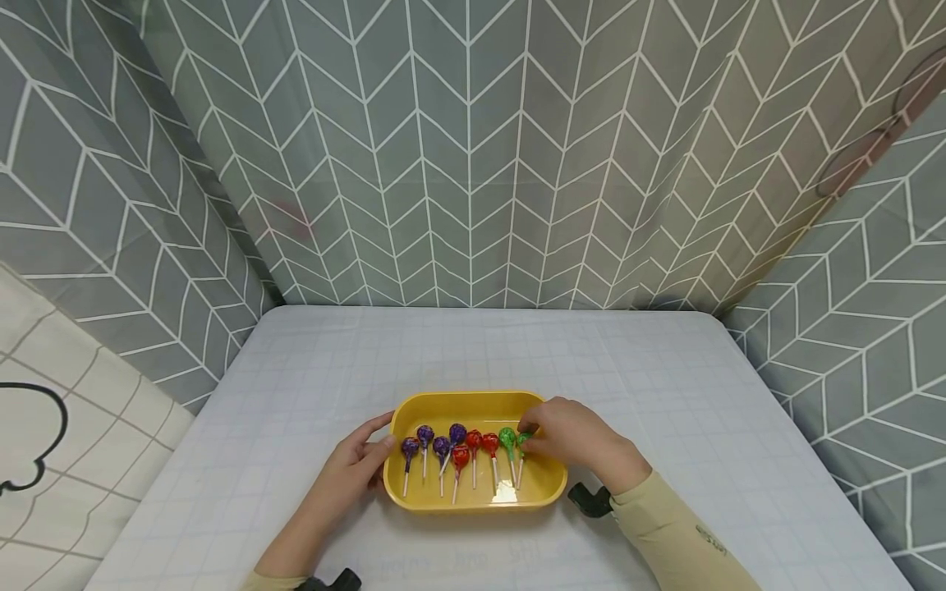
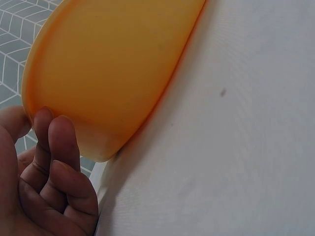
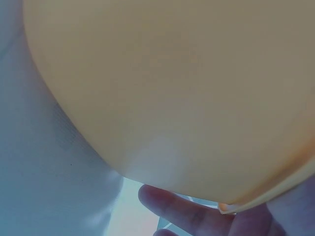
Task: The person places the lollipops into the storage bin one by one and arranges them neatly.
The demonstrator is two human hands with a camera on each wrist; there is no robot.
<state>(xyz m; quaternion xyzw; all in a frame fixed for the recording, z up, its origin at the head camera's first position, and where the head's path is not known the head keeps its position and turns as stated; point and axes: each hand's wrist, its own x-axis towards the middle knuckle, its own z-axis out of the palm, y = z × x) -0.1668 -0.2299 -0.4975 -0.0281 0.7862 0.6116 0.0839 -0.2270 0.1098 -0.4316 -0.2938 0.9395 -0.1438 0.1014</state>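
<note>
The left hand (image 1: 360, 456) lies on the white gridded tablecloth (image 1: 310, 386) against the left end of the oval yellow plastic tray (image 1: 473, 405), thumb up at the rim and fingers curled against the outer wall; the left wrist view shows those fingers (image 2: 61, 142) bent and pressing the tray's orange-yellow side. The right hand (image 1: 572, 439) reaches in over the tray's right end, palm down, its fingertips bunched in a narrow pinch on the rightmost green-wrapped lollipop (image 1: 522, 442). The tray sits near the front middle of the table and holds nine lollipops in a row with white sticks pointing toward the person: four purple-wrapped lollipops (image 1: 424, 433) at the left, three red-wrapped lollipops (image 1: 474, 440) in the middle, and two green ones at the right, the second green lollipop (image 1: 506, 437) lying free just beside the pinched one. The right wrist view shows only the tray's outer wall and some fingers (image 3: 172, 209) below it.
</note>
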